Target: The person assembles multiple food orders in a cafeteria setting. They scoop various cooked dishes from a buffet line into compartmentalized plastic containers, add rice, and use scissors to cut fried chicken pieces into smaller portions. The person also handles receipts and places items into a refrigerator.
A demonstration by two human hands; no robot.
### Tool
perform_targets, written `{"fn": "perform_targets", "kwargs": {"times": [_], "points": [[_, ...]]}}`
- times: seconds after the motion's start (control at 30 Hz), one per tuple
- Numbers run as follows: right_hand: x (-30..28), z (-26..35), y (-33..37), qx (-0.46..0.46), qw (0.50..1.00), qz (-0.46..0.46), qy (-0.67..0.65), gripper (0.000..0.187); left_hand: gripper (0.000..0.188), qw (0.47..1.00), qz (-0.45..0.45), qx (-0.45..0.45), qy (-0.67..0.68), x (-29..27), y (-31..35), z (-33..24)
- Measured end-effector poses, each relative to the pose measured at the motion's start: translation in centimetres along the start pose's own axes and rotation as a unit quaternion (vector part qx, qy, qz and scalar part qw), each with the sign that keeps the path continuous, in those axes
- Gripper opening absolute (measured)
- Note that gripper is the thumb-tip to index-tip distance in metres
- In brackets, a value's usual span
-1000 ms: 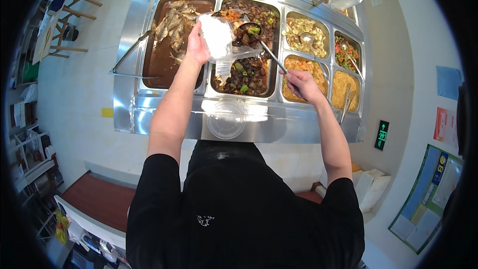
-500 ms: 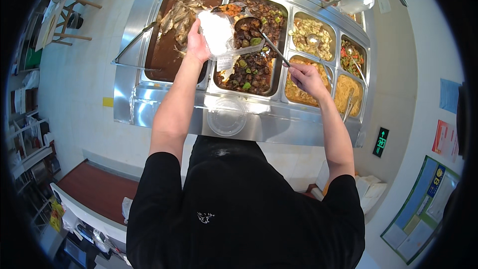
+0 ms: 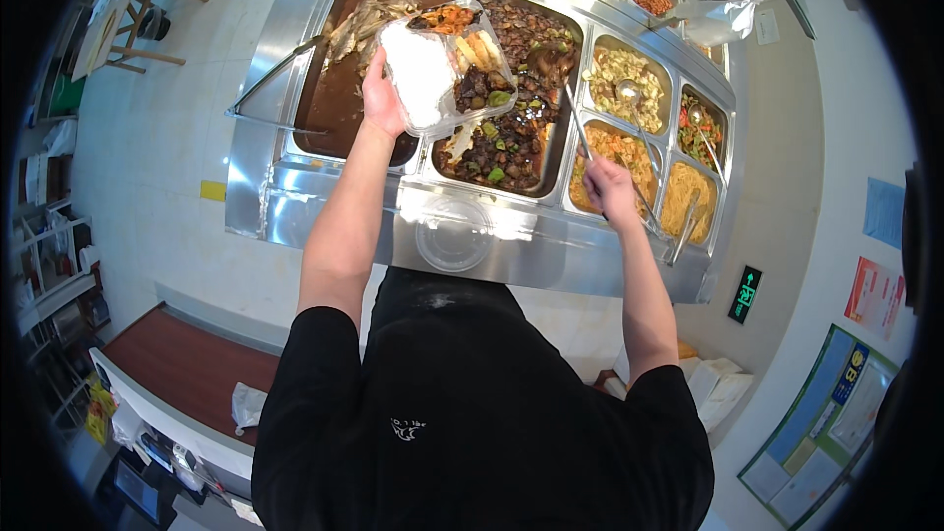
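Note:
My left hand [image 3: 382, 98] holds a clear plastic takeout box [image 3: 447, 126] by its left side, above the steel food trays. White rice [image 3: 418, 74] fills the box's left section; an orange dish, pale yellow pieces and dark brown chunks with green pepper sit on the right. My right hand [image 3: 612, 189] is closed round the handle of a ladle [image 3: 577, 118]. The ladle's bowl rests in the dark brown stew [image 3: 497, 152], near the right wall of its deep tray. Part of that stew is hidden beneath the box.
Left of the stew stands a tray of fish [image 3: 374, 10] in brown sauce, tongs [image 3: 270, 82] across its edge. Smaller trays on the right hold a pale dish [image 3: 610, 79] and noodles [image 3: 683, 192], with serving tools. A clear round lid [image 3: 453, 235] lies on the steel ledge.
The ladle has moved from over the box to the right, down into the stew. Dark chunks and pale pieces now show in the box where the ladle covered them.

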State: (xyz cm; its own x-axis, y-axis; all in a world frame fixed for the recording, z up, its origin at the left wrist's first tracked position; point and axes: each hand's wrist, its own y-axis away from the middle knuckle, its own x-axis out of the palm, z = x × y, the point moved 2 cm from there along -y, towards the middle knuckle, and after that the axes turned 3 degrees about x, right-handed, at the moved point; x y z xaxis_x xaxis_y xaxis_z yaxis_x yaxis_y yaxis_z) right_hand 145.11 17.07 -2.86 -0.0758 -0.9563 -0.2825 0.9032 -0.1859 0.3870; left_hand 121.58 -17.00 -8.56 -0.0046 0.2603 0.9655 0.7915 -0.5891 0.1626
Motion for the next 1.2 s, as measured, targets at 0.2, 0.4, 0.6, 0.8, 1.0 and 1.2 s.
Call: {"fn": "perform_targets", "kwargs": {"times": [0.2, 0.4, 0.6, 0.8, 1.0, 1.2], "points": [[2.7, -0.6, 1.5, -0.141, 0.894, -0.203, 0.374, 0.029, 0.078, 0.998, -0.029, 0.057, -0.031, -0.2, 0.0, -1.1], [6.1, 6.6, 3.4, -0.250, 0.891, -0.176, 0.335, 0.032, 0.076, 0.994, -0.058, 0.093, -0.003, 0.0, 0.0, -0.5], [7.1, 8.4, 3.7, -0.262, 0.896, -0.092, 0.347, 0.032, 0.070, 0.993, -0.065, 0.099, 0.014, 0.4, 0.1, -0.4], [7.5, 6.9, 3.2, -0.254, 0.895, -0.173, 0.322, 0.029, 0.070, 0.991, -0.072, 0.104, 0.034, -1.0, 0.0, -0.6], [7.7, 6.6, 3.6, -0.243, 0.903, -0.217, 0.279, 0.029, 0.070, 0.987, -0.093, 0.123, 0.041, -1.0, 0.3, -0.6], [9.8, 6.3, 4.2, -0.230, 0.909, -0.162, 0.306, 0.029, 0.072, 0.988, -0.096, 0.117, 0.028, -0.6, 0.4, -0.3]]}}
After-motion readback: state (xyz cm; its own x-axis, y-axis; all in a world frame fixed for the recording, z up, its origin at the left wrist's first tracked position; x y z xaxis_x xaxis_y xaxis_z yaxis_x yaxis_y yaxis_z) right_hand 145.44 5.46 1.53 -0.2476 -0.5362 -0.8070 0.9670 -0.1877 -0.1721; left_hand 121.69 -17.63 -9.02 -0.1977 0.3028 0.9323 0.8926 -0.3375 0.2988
